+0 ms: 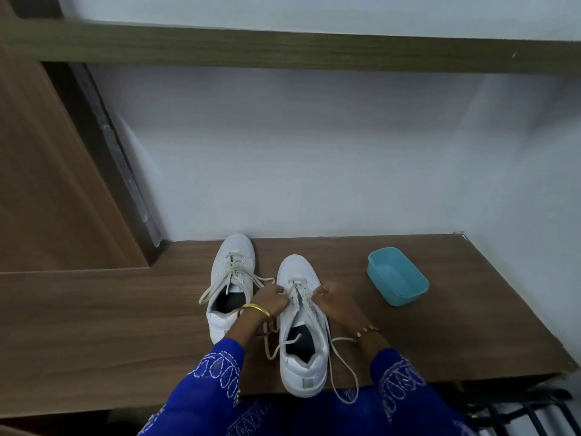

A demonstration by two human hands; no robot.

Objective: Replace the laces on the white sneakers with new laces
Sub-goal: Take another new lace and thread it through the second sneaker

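Observation:
Two white sneakers stand toes-away on a wooden table [94, 309]. The left sneaker [231, 272] is laced, its off-white lace ends lying loose around it. The right sneaker [301, 350] sits closer to me, heel at the table's front edge. My left hand [270, 302] pinches its lace [295, 289] at the left side of the eyelets. My right hand [330, 302] pinches the same lace at the right side. Long loose lace ends [342, 369] trail over the shoe's opening and hang off the table edge.
An empty turquoise plastic tub [397, 275] stands on the table to the right of the shoes. A white wall rises behind, with a wooden shelf [283, 48] overhead and a wooden panel [47, 184] at left. A dark rack [518, 410] shows below the table at bottom right.

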